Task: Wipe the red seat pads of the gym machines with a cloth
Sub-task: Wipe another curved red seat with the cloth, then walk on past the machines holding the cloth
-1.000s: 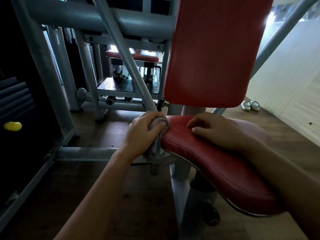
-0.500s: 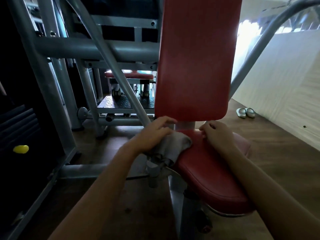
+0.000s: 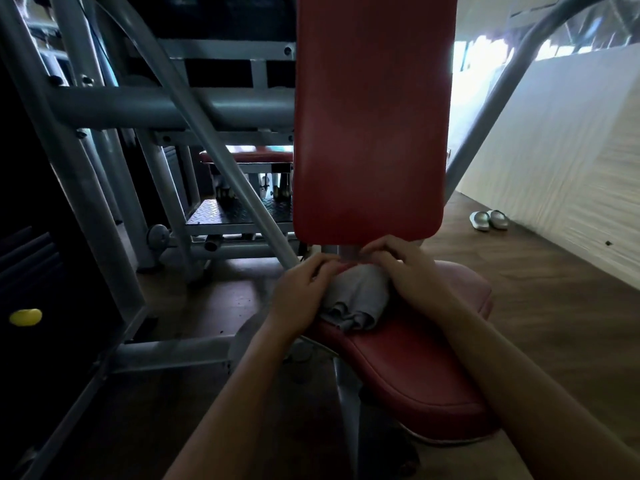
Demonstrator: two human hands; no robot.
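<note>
A red seat pad (image 3: pixel 415 368) stands below an upright red back pad (image 3: pixel 370 116) on a grey gym machine. A bunched grey cloth (image 3: pixel 356 299) lies on the far end of the seat pad, near the post under the back pad. My left hand (image 3: pixel 301 292) grips the cloth's left side with curled fingers. My right hand (image 3: pixel 408 271) holds its right side, fingers curled at the far edge. Both forearms reach in from the bottom of the view.
Grey steel frame tubes (image 3: pixel 166 109) cross at the left, one diagonal bar (image 3: pixel 242 188) running down to the seat. Another red pad (image 3: pixel 249 155) and a tread plate (image 3: pixel 235 211) sit behind. A pair of sandals (image 3: pixel 488 220) lies on the wooden floor by the white wall (image 3: pixel 554 161).
My left hand carried the cloth from the seat's left edge up onto the seat's far end. My right hand moved in from resting on the pad and took the cloth's right side.
</note>
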